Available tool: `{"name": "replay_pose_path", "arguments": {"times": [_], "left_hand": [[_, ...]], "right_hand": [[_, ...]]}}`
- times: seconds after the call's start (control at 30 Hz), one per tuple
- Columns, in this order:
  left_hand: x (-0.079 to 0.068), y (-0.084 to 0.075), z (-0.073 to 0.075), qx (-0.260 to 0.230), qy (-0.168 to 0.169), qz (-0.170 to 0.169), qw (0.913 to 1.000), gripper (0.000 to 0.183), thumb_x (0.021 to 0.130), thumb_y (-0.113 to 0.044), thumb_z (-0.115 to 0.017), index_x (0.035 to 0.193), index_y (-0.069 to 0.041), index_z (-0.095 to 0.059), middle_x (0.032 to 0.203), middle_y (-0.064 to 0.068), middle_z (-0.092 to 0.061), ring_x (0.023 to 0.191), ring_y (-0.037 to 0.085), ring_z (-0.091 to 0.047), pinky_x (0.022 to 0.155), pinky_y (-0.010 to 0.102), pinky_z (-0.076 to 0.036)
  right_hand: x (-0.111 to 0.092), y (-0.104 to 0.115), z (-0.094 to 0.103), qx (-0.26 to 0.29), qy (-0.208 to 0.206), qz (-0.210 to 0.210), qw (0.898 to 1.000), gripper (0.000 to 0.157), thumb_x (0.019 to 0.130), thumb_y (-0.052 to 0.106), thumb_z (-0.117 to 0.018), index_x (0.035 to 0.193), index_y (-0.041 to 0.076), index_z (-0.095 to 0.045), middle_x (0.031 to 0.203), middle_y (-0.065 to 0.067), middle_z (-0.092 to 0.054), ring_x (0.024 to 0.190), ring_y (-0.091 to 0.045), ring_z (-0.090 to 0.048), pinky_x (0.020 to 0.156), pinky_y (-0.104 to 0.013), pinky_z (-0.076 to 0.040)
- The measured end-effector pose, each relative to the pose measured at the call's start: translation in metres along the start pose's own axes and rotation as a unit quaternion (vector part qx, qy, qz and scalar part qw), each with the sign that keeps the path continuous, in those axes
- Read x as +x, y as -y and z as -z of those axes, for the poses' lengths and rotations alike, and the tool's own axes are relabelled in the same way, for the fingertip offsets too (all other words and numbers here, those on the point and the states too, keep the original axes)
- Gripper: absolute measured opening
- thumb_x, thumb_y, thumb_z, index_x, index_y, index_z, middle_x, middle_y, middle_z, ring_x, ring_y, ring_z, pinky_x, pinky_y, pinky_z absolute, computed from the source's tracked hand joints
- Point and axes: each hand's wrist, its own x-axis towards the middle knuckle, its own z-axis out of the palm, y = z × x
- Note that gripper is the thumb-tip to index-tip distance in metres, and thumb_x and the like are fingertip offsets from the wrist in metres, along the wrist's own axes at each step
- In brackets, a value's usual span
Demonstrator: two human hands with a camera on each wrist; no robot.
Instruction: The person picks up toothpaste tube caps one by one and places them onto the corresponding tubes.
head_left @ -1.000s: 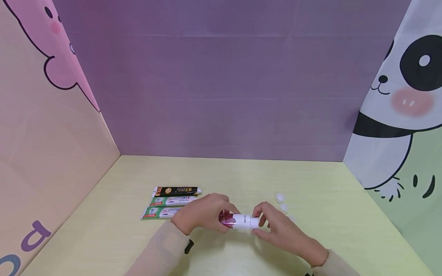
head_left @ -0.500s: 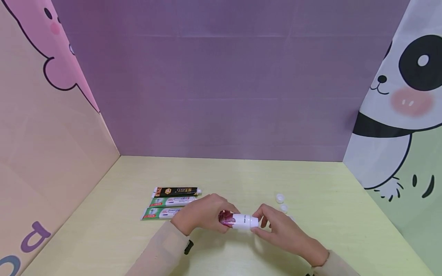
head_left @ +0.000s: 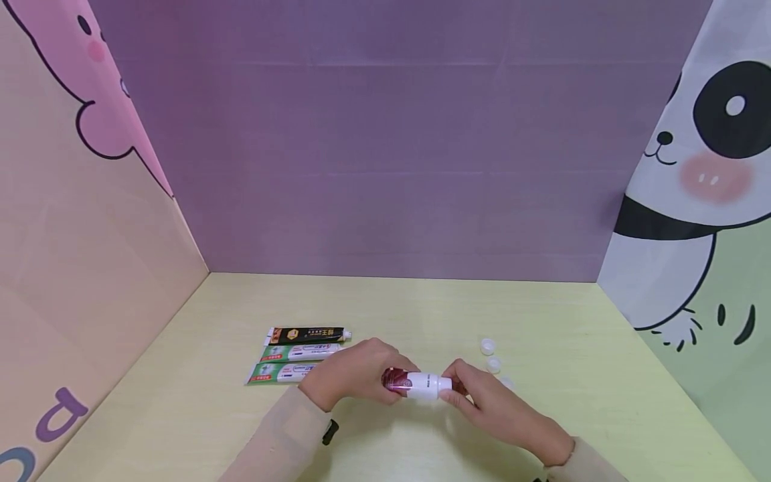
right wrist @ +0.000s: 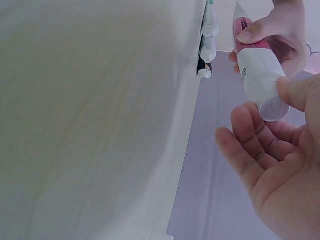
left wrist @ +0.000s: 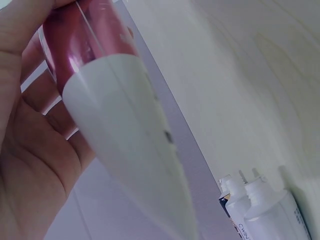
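A magenta and white toothpaste tube (head_left: 423, 386) is held level over the table, its white cap (head_left: 446, 384) pointing right. My left hand (head_left: 361, 371) grips the magenta end; the left wrist view shows the thumb and fingers on either side of the tube (left wrist: 115, 110). At the other end, my right hand (head_left: 496, 410) pinches the cap between thumb and fingertips. In the right wrist view the round end of the cap (right wrist: 274, 109) faces the camera, with the other fingers curled loosely below it.
Left of the hands lie a black toothpaste tube (head_left: 310, 335) and two green and white tubes (head_left: 301, 352), side by side, the nearer partly behind my left hand. Small white caps (head_left: 488, 346) lie in a row beyond my right hand, the nearest partly hidden. A purple wall (head_left: 391, 167) closes the back.
My right fingers have curled in closer around the cap, and the hand has turned slightly. My left hand and the tube have stayed nearly still.
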Motion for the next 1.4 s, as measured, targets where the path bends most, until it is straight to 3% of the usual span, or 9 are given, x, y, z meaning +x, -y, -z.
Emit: {"name": "replay_pose_path", "arguments": {"times": [0.23, 0.37, 0.47, 0.6, 0.87, 1.13, 1.4], "left_hand": [[0.001, -0.001, 0.0, 0.008, 0.0, 0.006, 1.0, 0.027, 0.079, -0.009, -0.082, 0.105, -0.015, -0.076, 0.077, -0.015, -0.06, 0.065, -0.002, -0.046, 0.06, 0.013, -0.041], [0.0, -0.001, 0.0, 0.008, 0.0, 0.012, 0.9999, 0.028, 0.079, -0.009, -0.082, 0.106, -0.016, -0.077, 0.078, -0.016, -0.061, 0.065, -0.002, -0.047, 0.06, 0.012, -0.041], [0.0, -0.002, 0.0, 0.003, 0.0, 0.018, 0.9998, 0.029, 0.078, -0.009, -0.082, 0.105, -0.017, -0.078, 0.079, -0.017, -0.061, 0.065, -0.002, -0.048, 0.06, 0.011, -0.042], [-0.001, -0.003, 0.002, -0.015, -0.004, 0.028, 0.9995, 0.031, 0.078, -0.009, -0.083, 0.108, -0.016, -0.077, 0.082, -0.016, -0.064, 0.065, -0.002, -0.05, 0.059, 0.012, -0.044], [-0.002, -0.004, 0.005, -0.022, -0.02, 0.032, 0.999, 0.039, 0.08, -0.015, -0.084, 0.118, -0.014, -0.075, 0.097, -0.011, -0.069, 0.075, 0.001, -0.054, 0.068, 0.014, -0.048], [-0.019, 0.002, 0.013, 0.004, -0.027, 0.068, 0.9973, 0.05, 0.076, -0.022, -0.088, 0.123, -0.019, -0.071, 0.102, -0.01, -0.067, 0.084, 0.004, -0.056, 0.077, 0.021, -0.05], [-0.034, 0.012, 0.018, 0.0, -0.034, 0.075, 0.9966, 0.05, 0.074, -0.023, -0.086, 0.122, -0.02, -0.072, 0.103, -0.014, -0.067, 0.082, 0.002, -0.055, 0.079, 0.024, -0.049]], "right_hand": [[0.0, 0.001, 0.0, -0.018, 0.01, -0.018, 1.0, 0.015, 0.105, 0.028, -0.051, 0.106, 0.013, -0.053, 0.089, 0.007, -0.056, 0.074, -0.003, -0.048, 0.064, -0.023, -0.046], [-0.001, 0.0, -0.001, 0.021, 0.011, -0.024, 0.999, 0.014, 0.105, 0.027, -0.052, 0.105, 0.013, -0.053, 0.09, 0.003, -0.061, 0.077, -0.006, -0.056, 0.067, -0.024, -0.048], [-0.002, -0.002, -0.003, 0.068, 0.002, -0.022, 0.997, 0.01, 0.105, 0.022, -0.053, 0.109, 0.013, -0.052, 0.097, -0.004, -0.067, 0.083, -0.016, -0.065, 0.074, -0.028, -0.052], [-0.002, -0.003, -0.006, 0.106, -0.02, -0.017, 0.994, 0.011, 0.106, 0.018, -0.052, 0.115, 0.012, -0.052, 0.099, -0.009, -0.068, 0.085, -0.025, -0.067, 0.075, -0.029, -0.054], [-0.001, -0.001, -0.002, 0.131, -0.059, -0.003, 0.99, 0.009, 0.104, 0.013, -0.053, 0.113, 0.009, -0.054, 0.102, -0.004, -0.069, 0.084, -0.027, -0.07, 0.078, -0.034, -0.057], [-0.008, -0.003, 0.011, 0.16, -0.062, -0.029, 0.985, 0.012, 0.105, 0.013, -0.052, 0.115, 0.007, -0.055, 0.109, -0.008, -0.067, 0.089, -0.031, -0.07, 0.085, -0.032, -0.055], [-0.012, -0.009, 0.015, 0.201, -0.046, -0.037, 0.978, 0.015, 0.105, 0.011, -0.051, 0.116, 0.001, -0.054, 0.111, -0.017, -0.063, 0.091, -0.037, -0.068, 0.086, -0.034, -0.056]]}}
